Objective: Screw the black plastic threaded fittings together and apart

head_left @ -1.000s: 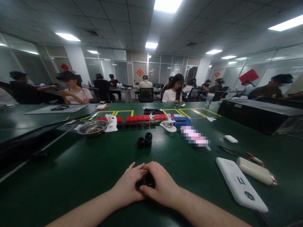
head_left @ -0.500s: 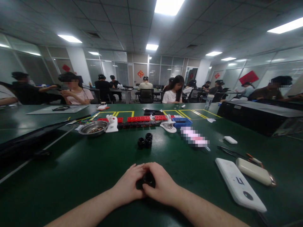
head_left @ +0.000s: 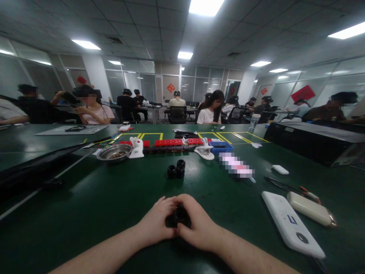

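Observation:
My left hand (head_left: 155,224) and my right hand (head_left: 198,224) rest together on the green table (head_left: 94,205), near its front edge. Both have their fingers curled round a small black round part (head_left: 179,217) held between them; only its top shows. A cluster of three similar black round parts (head_left: 176,169) lies on the table a little farther away, straight ahead of my hands and apart from them.
A white flat device (head_left: 292,223) and a cream case (head_left: 310,209) lie right. Tweezers (head_left: 281,184), a metal bowl (head_left: 114,153), white clips (head_left: 204,150), red blocks (head_left: 171,142) and a blue tray (head_left: 221,146) sit farther back. A black box (head_left: 310,142) stands far right. Other people sit beyond.
My hands stay joined on the black part; the fingers have shifted slightly round it and more of it shows. The view has drifted a little to the left.

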The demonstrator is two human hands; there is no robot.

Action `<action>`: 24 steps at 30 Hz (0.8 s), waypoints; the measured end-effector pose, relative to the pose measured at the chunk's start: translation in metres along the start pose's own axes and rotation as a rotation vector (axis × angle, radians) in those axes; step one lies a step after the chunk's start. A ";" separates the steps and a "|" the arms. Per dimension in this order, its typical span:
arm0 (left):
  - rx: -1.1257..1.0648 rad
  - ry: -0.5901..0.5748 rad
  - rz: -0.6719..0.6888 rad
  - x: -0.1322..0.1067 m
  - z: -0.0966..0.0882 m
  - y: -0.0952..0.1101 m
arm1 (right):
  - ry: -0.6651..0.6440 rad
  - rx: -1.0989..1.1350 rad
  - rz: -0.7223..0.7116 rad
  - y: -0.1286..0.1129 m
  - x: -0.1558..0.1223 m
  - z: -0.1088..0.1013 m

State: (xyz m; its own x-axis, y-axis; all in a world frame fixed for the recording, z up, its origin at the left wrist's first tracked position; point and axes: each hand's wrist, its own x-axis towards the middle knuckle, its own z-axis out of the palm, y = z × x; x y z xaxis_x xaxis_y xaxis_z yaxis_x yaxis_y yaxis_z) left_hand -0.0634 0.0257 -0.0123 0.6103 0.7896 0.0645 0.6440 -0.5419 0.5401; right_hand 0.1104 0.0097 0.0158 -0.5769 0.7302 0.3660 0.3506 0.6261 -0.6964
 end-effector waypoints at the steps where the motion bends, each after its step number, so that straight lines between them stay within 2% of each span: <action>1: 0.000 -0.002 0.001 0.000 0.000 -0.001 | 0.015 -0.008 0.002 0.000 0.000 -0.001; 4: 0.001 -0.002 0.006 0.000 0.000 -0.001 | 0.058 -0.062 0.062 0.002 0.002 -0.001; 7: -0.001 0.006 0.006 -0.001 -0.002 0.002 | 0.034 -0.074 0.116 0.005 0.002 0.001; 13: 0.021 -0.002 0.019 -0.001 -0.005 0.005 | -0.021 -0.019 0.036 0.005 0.000 -0.001; 19: 0.059 -0.012 0.031 0.000 -0.003 -0.001 | 0.028 -0.121 0.121 0.006 0.003 -0.004; 24: 0.052 -0.001 0.055 0.000 -0.003 -0.003 | -0.053 -0.097 0.061 0.005 0.004 -0.011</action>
State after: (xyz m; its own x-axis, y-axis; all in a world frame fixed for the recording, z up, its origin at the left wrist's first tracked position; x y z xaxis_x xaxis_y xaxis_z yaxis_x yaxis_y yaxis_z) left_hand -0.0664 0.0280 -0.0116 0.6454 0.7583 0.0921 0.6329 -0.5983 0.4914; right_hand 0.1177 0.0186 0.0203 -0.5895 0.7539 0.2900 0.4543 0.6063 -0.6527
